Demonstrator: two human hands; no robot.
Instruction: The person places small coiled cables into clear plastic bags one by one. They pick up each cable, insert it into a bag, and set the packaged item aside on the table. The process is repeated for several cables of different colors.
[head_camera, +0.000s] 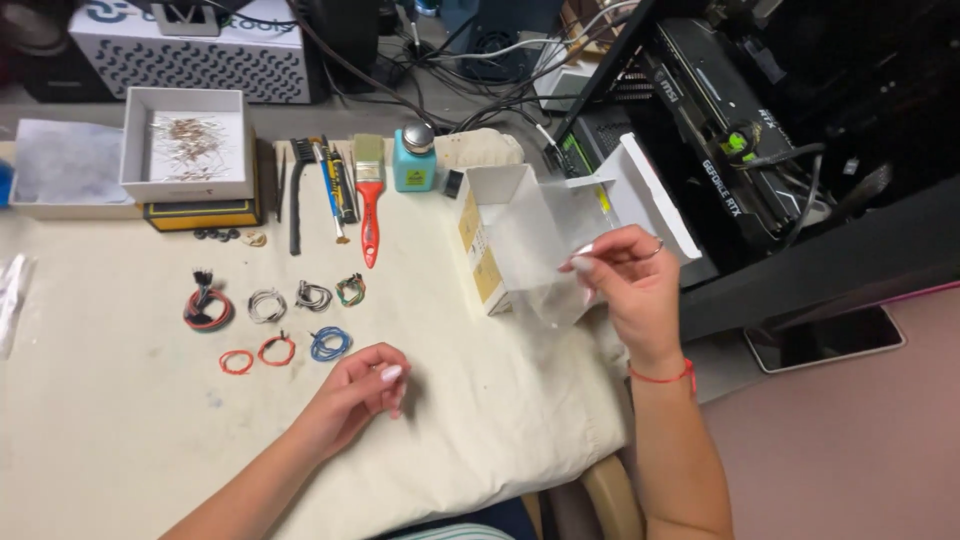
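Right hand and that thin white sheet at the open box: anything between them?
Nothing visible. The right hand already pinches the translucent white sheet at its edge, in front of the open white box. The left hand rests loosely curled on the cloth-covered table, apart from the sheet, near the blue wire coil.

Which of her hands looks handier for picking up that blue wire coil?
Probably the left hand: it rests loosely curled on the cloth right beside the blue wire coil. The right hand is off by the white box, pinching a clear sheet.

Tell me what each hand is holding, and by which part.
The right hand pinches a thin translucent sheet at its right edge, fingertips only. The left hand holds nothing visible, resting curled on the cloth.
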